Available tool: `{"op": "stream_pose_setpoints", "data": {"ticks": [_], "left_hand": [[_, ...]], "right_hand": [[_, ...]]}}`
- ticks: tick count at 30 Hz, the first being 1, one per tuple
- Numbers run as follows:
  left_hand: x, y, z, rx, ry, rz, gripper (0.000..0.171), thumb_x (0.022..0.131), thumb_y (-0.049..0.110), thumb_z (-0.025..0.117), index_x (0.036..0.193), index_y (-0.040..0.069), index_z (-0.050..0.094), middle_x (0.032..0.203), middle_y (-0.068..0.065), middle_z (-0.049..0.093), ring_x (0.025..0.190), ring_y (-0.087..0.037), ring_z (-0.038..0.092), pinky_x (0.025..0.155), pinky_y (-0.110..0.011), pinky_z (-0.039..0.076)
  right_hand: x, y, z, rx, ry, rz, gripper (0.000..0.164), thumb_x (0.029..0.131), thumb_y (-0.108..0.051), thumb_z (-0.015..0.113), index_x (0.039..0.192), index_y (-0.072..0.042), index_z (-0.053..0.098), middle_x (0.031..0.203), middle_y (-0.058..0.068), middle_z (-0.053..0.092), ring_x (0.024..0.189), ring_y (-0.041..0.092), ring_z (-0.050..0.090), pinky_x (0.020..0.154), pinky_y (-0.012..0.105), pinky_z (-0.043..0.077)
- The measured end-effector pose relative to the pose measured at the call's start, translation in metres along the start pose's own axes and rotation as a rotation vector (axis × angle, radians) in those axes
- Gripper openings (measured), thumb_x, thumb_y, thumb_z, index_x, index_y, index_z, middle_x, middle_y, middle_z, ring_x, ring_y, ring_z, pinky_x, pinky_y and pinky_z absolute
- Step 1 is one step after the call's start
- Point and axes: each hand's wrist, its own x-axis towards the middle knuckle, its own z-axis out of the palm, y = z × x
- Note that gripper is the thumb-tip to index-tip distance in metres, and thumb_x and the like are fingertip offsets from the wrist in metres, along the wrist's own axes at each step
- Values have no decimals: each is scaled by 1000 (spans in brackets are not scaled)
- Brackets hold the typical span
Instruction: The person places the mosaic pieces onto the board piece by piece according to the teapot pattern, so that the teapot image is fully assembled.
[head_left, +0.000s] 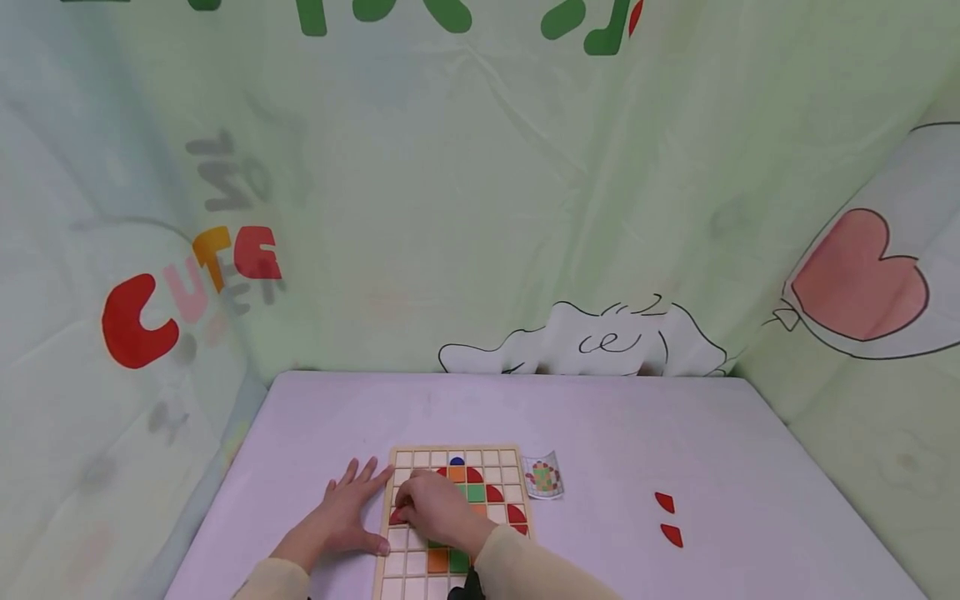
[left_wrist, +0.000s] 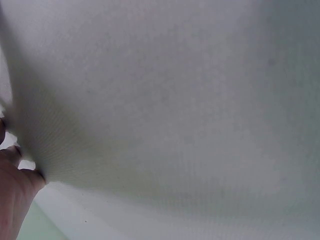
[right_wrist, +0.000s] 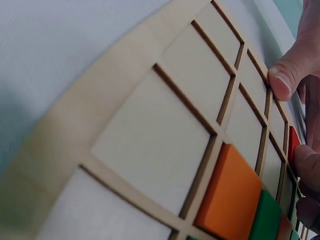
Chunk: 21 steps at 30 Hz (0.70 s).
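A wooden grid board [head_left: 397, 587] lies on the table, partly filled with coloured pieces. My left hand [head_left: 343, 515] has its fingers spread beside the board's left side, with the thumb [right_wrist: 282, 82] on its edge. My right hand [head_left: 442, 507] reaches over the board and pinches a red quarter-circle piece [head_left: 396, 517] at a cell by the left edge. In the right wrist view, fingertips [right_wrist: 306, 159] touch that red piece [right_wrist: 293, 142]. Orange [head_left: 438, 562] and green squares [head_left: 476, 493] sit in other cells, some hidden under my right hand. Pale fabric fills most of the left wrist view.
A small printed picture card [head_left: 543, 476] lies against the board's right side. Farther right are two loose red quarter-circle pieces, one above [head_left: 665, 502] and one below [head_left: 672, 535]. Hanging printed cloth [head_left: 480, 208] stands behind the lilac table [head_left: 600, 433].
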Motion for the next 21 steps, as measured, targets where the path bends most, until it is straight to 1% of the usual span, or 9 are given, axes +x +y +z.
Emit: {"op": "stream_pose_setpoints", "data": {"ticks": [3,7,10,16,21], "left_hand": [[0,0,0,0,0,-2,114,60,38,98,157,13,42,166,-23,29,155,-53,12,118,-78,12],[1,0,1,-7,-5,-14,114,60,39,98,156,13,42,167,-23,28,156,-52,11,118,-77,11],[2,1,1,-8,-9,-27,113,61,40,97,157,14,42,167,-22,28,156,-51,10,119,-76,11],[2,2,-1,-7,-11,-27,113,61,40,97,156,14,42,167,-22,27,156,-51,10,119,-76,11],[2,-2,1,-11,-15,-14,113,61,39,98,156,13,42,167,-23,28,155,-52,10,118,-77,11]], "right_hand": [[0,0,-1,-5,-14,-1,6,92,-18,76,94,-15,81,81,-8,64,72,1,51,73,17,52],[-2,2,-4,-66,-16,-33,7,93,-18,76,96,-18,83,83,-9,65,74,1,53,75,17,53],[-3,2,-8,-111,-27,-62,12,95,-16,73,99,-20,83,88,-9,67,78,1,56,79,16,54],[-5,3,-15,-129,-79,-70,20,100,-14,66,106,-23,82,95,-9,68,84,3,54,86,18,54],[-5,5,-15,-125,-94,-78,23,100,-13,65,110,-25,81,98,-10,69,86,2,55,89,19,53]]}}
